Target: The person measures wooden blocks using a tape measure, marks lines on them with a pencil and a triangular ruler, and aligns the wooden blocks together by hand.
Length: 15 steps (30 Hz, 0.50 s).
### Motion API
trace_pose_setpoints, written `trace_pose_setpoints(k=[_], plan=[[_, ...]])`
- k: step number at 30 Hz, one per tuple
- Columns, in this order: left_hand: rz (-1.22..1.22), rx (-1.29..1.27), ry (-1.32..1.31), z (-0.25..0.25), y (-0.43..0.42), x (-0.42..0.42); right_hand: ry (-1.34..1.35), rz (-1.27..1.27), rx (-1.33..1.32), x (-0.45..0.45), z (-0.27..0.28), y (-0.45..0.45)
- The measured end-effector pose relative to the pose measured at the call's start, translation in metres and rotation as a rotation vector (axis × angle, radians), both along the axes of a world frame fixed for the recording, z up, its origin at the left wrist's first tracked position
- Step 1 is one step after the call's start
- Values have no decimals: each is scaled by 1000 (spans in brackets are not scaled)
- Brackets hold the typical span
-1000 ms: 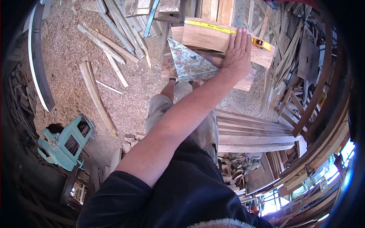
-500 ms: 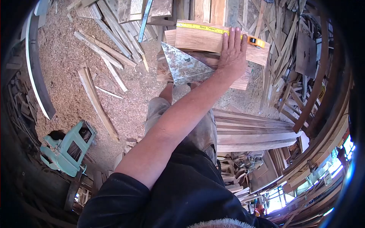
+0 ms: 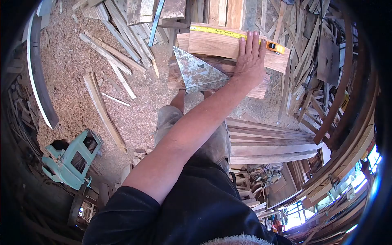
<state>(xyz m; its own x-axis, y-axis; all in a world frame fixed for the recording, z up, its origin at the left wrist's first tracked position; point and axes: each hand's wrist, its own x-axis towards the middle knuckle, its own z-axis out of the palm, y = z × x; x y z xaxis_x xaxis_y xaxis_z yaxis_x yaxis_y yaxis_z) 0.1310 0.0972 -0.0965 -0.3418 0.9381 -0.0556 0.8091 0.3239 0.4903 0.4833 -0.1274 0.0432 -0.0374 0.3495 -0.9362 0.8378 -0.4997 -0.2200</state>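
Observation:
My left hand [image 3: 250, 61] lies palm down across a light wooden board [image 3: 214, 44], its fingers stretched out over the extended yellow tape [image 3: 216, 31]. The orange tape measure case [image 3: 275, 47] rests on the board just right of my fingertips. A stained, triangular metal plate [image 3: 198, 69] lies left of my wrist, over a darker wood piece [image 3: 176, 77]. My right hand is out of view.
Long planks [image 3: 271, 149] are stacked right of my legs. Scrap strips [image 3: 304, 57] pile up at the upper right. A green metal machine frame [image 3: 73, 159] stands at lower left, with loose wood strips [image 3: 102, 110] on the shavings-covered floor.
The whole view has shifted slightly, so the board, tape and hand appear a little farther left. My left hand keeps its flat pose on the tape.

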Motion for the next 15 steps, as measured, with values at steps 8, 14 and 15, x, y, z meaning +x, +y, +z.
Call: trace_pose_setpoints(k=[8, 14, 15], plan=[[-4, 12, -26, 4, -1, -2, -36, 46, -73, 18, 3, -10], [-15, -10, -57, 4, -1, -1, -113, 192, -262, 75, 15, -37], [-12, -13, -48, 2, -1, 0, -127, 230, -315, 92, 17, -44]])
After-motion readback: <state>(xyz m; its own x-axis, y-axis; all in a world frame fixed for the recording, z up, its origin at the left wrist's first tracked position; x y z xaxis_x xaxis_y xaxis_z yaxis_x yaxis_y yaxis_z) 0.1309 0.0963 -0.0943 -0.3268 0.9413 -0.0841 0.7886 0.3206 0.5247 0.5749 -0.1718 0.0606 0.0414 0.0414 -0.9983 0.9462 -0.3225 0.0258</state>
